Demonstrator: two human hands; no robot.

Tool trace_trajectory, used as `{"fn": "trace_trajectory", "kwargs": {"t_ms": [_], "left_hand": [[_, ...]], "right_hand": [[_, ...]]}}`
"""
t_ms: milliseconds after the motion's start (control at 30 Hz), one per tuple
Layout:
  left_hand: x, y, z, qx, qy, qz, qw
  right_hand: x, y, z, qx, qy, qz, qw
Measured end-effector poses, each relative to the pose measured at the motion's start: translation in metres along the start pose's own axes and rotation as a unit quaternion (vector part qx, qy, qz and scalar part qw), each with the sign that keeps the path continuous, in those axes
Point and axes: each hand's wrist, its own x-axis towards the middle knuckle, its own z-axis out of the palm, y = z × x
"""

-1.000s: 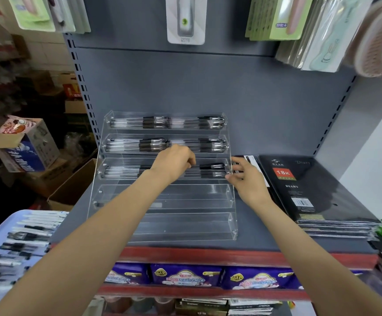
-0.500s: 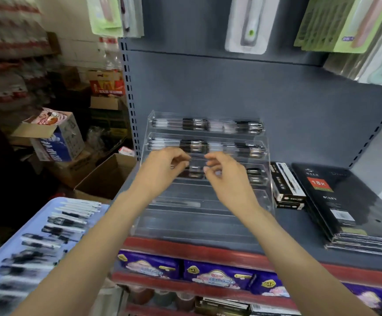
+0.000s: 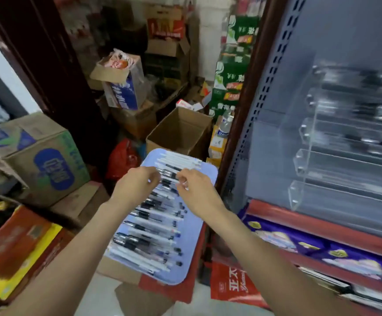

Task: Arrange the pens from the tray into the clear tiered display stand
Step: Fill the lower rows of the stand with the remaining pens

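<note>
Pens (image 3: 150, 226), clear-barrelled with black grips, lie in rows across the light blue rectangular tray (image 3: 208, 176), from its far edge to its near edge. The clear tiered acrylic display stand (image 3: 304, 142) sits on the grey shelf at the right; its upper three tiers hold dark pens, the lower two appear empty, so the task looks roughly half done. Both hands hover over the tray's far end. The left hand (image 3: 135, 188) and right hand (image 3: 199, 192) have curled fingers near pens; whether either grips one cannot be told through the blur. A second earlier both hands were at the stand's third tier; the view has since swung left to the tray.
</note>
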Motion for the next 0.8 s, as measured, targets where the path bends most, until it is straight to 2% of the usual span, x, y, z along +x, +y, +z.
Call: {"fn": "trace_trajectory", "kwargs": {"t_ms": [133, 267, 367, 567, 700, 800], "left_hand": [[0.009, -0.056, 0.028, 0.039, -0.070, -0.007, 0.997], [0.018, -0.082, 0.051, 0.064, -0.108, 0.048, 0.991], [0.028, -0.099, 0.065, 0.102, -0.119, 0.092, 0.983], [0.053, -0.109, 0.074, 0.100, -0.115, 0.073, 0.986], [0.074, -0.104, 0.069, 0.108, -0.105, 0.060, 0.987], [0.086, -0.106, 0.065, 0.075, -0.135, 0.045, 0.987]], "right_hand": [[0.037, 0.015, 0.064, -0.061, -0.045, 0.064, 0.995], [0.056, 0.036, 0.095, -0.117, -0.090, 0.113, 0.983], [0.060, 0.046, 0.104, -0.166, -0.095, 0.122, 0.974], [0.076, 0.055, 0.100, -0.241, -0.059, 0.113, 0.962], [0.089, 0.059, 0.095, -0.225, -0.092, 0.133, 0.961], [0.093, 0.064, 0.093, -0.211, -0.096, 0.124, 0.965]]}}
